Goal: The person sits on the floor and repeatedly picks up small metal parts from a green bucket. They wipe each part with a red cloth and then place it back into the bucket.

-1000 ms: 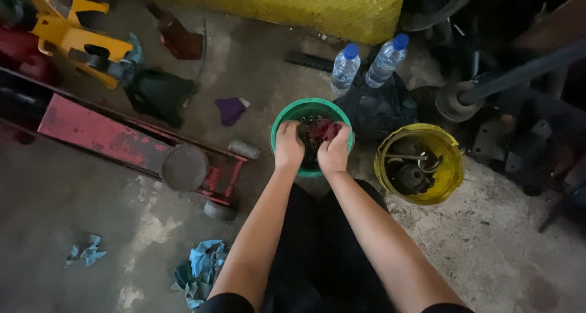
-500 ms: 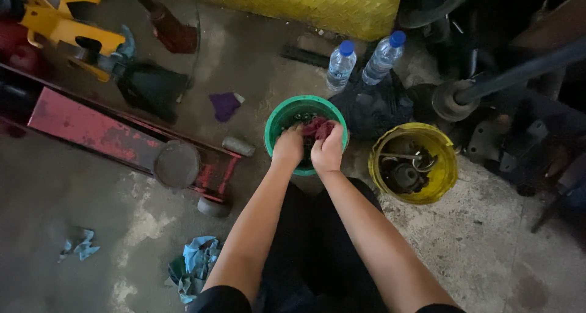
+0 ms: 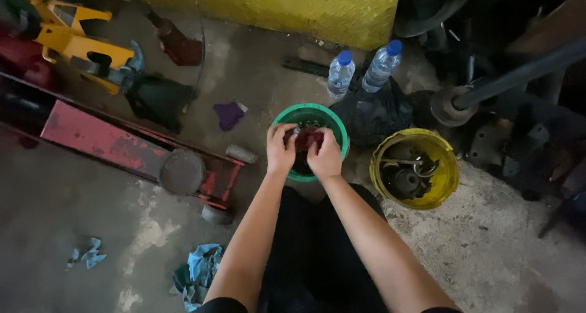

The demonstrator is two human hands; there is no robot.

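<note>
Held thing: a dark red wad, seemingly cloth (image 3: 305, 139), sits over the round green plastic basin (image 3: 334, 120), so drips likely fall inside.
Left hand (image 3: 280, 149): fingers curled tight on the wad.
Right hand (image 3: 325, 157): closed on its other side, pressing inward.
Basin: on the concrete floor (image 3: 73, 215), just before the knees.
Nearby: yellow bucket of metal parts (image 3: 445, 185) to the right; two clear water bottles with blue caps (image 3: 360, 72) behind.
</note>
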